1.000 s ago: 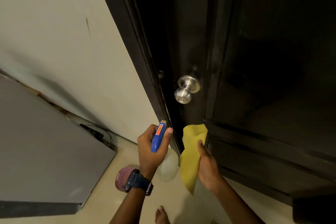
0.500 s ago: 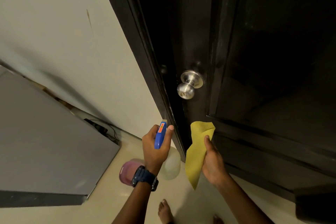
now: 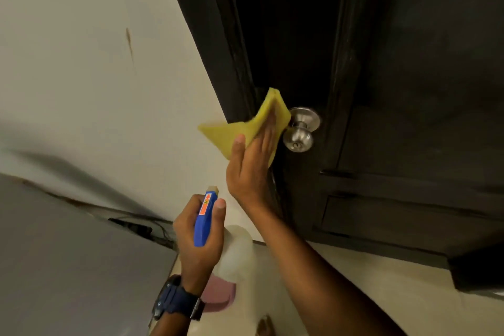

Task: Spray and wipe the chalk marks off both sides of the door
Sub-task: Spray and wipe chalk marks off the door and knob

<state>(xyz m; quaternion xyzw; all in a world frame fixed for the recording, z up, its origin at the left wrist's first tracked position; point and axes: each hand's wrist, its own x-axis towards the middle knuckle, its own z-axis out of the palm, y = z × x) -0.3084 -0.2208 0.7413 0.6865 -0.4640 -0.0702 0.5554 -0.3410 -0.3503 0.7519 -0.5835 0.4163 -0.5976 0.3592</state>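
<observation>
The dark door (image 3: 395, 63) fills the upper right, with a silver round knob (image 3: 298, 132) near its left edge. My right hand (image 3: 252, 166) presses a yellow cloth (image 3: 245, 128) flat against the door's edge, just left of the knob. Lower down, my left hand (image 3: 197, 237) grips a spray bottle (image 3: 206, 217) with a blue trigger head and a pale body, held upright away from the door. A dark watch sits on that wrist. No chalk marks show on the dim door surface.
A pale wall (image 3: 95, 63) with a brown streak lies to the left of the door frame (image 3: 207, 35). A grey slab (image 3: 68, 267) leans at lower left with cables behind it. A pink object (image 3: 221, 294) lies on the light floor (image 3: 354, 294).
My right hand has risen with the yellow cloth from below the knob to the door edge beside the knob. The view has tilted; the left hand keeps the spray bottle low.
</observation>
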